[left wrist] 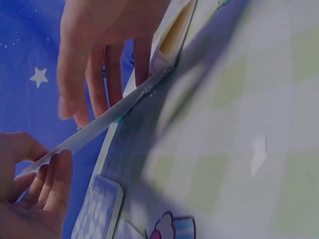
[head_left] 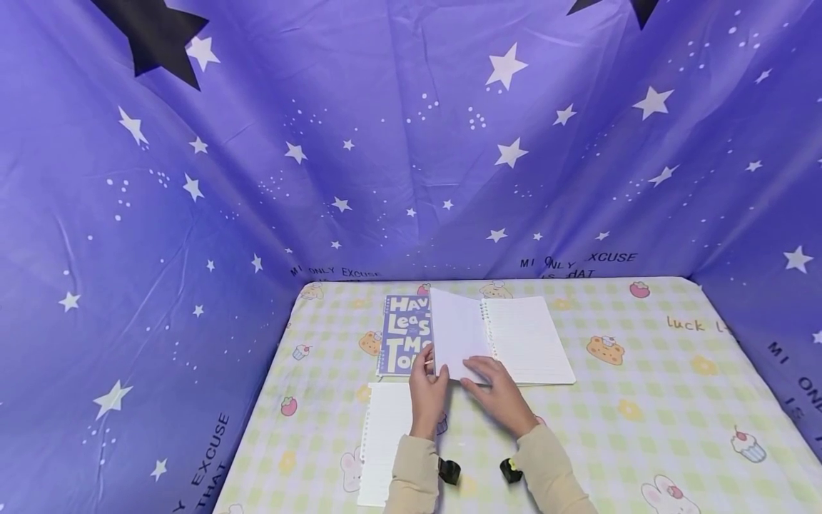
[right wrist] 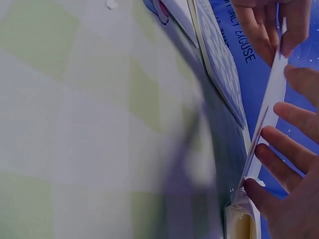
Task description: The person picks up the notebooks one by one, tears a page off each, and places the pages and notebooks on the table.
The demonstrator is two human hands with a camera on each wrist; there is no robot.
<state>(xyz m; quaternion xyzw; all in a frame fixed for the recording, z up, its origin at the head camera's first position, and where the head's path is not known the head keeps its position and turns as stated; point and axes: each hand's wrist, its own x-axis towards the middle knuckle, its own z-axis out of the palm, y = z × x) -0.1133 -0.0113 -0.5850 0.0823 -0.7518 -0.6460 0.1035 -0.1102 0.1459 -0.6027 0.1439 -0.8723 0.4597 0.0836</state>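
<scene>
A spiral notebook (head_left: 533, 343) lies open, its lined right side flat on the table. Its left leaves (head_left: 457, 328) are lifted at a slant. My left hand (head_left: 429, 392) pinches their lower left corner between thumb and fingers; in the left wrist view that hand (left wrist: 42, 186) grips the thin edge. With fingers spread and fairly straight, my right hand (head_left: 499, 392) touches the raised leaves near the spiral; the right wrist view shows its fingertips (right wrist: 271, 137) against the paper. Partly behind the leaves is a blue lettered notebook (head_left: 401, 335).
A loose lined sheet (head_left: 384, 435) with a torn-hole edge lies front left, partly under my left forearm. A small white paper scrap (left wrist: 259, 155) sits on the checked tablecloth (head_left: 642, 442). Purple star-printed curtains (head_left: 417, 178) enclose the table's back and sides.
</scene>
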